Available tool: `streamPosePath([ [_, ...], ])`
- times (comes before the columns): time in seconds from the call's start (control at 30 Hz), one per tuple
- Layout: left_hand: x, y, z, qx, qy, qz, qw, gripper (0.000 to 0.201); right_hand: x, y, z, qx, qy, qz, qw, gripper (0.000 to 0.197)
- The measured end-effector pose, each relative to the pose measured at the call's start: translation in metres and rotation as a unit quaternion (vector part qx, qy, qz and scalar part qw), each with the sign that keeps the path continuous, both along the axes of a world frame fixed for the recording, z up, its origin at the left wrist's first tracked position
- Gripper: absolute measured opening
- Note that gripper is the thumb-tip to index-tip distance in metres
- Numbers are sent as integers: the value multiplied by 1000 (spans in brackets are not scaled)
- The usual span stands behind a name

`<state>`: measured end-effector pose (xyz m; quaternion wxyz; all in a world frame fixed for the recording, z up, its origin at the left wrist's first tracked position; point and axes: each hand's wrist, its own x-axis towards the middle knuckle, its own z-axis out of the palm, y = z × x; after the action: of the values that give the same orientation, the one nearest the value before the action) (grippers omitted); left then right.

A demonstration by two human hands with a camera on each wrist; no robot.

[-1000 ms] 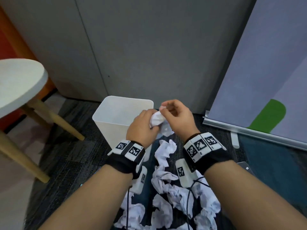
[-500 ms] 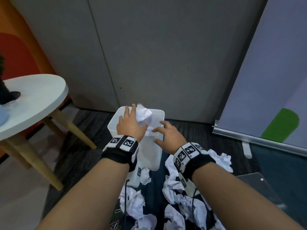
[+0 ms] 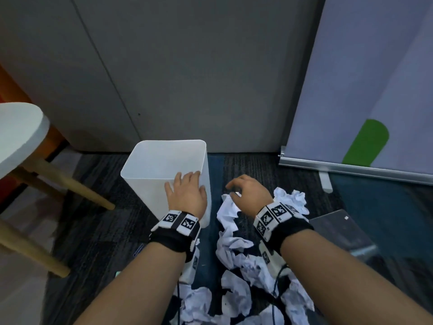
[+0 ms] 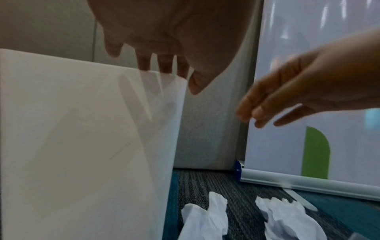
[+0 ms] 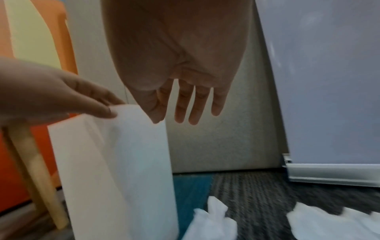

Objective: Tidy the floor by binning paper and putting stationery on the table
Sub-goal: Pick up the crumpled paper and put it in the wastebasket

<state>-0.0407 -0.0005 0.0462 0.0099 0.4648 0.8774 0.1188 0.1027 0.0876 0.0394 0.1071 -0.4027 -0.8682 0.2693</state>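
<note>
A white plastic bin (image 3: 150,184) (image 4: 82,146) (image 5: 123,170) stands on the dark carpet by the grey wall. My left hand (image 3: 186,192) (image 4: 162,65) hovers over the bin's near right corner, fingers straight and spread, holding nothing. To the bin's right, my right hand (image 3: 246,191) (image 5: 185,104) hangs above the floor with relaxed fingers, also empty. Several crumpled white paper balls (image 3: 230,221) (image 4: 205,219) (image 5: 211,222) lie on the carpet below and behind both hands.
A round white table (image 3: 18,134) on wooden legs (image 3: 68,181) stands at the left. A roll-up banner (image 3: 375,90) with a metal base bar (image 3: 351,171) stands at the right. A dark flat object (image 3: 339,233) lies on the floor by my right forearm.
The crumpled ball that my left hand held over the bin is gone from it. Both hands are now empty, and the right hand has drawn back to the right of the bin.
</note>
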Motion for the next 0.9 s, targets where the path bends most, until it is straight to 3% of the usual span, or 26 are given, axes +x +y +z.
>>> streamPosePath([
  [0.1,18,10,-8,36,32,-31,998,58,28,6,-28,-24,-56,-30,998,26],
  [0.23,56,22,-33,22,-2,-144,989,48,58,0,-64,-88,-121,-59,987,31],
  [0.37,81,20,-76,-24,-57,-172,983,46,76,-22,-101,-163,-215,-11,963,69],
  [0.43,87,12,-95,-48,-80,-173,980,46,80,-39,-119,-180,-269,22,946,78],
  [0.63,89,-10,-127,-56,-143,-166,974,40,84,-61,-143,-161,-292,30,942,31],
  [0.8,85,-16,-127,-64,-198,-136,969,33,76,-39,-127,-191,-254,-22,948,28],
  [0.9,86,-15,-125,-87,-254,-131,954,46,73,-21,-111,-217,-200,-83,952,24],
])
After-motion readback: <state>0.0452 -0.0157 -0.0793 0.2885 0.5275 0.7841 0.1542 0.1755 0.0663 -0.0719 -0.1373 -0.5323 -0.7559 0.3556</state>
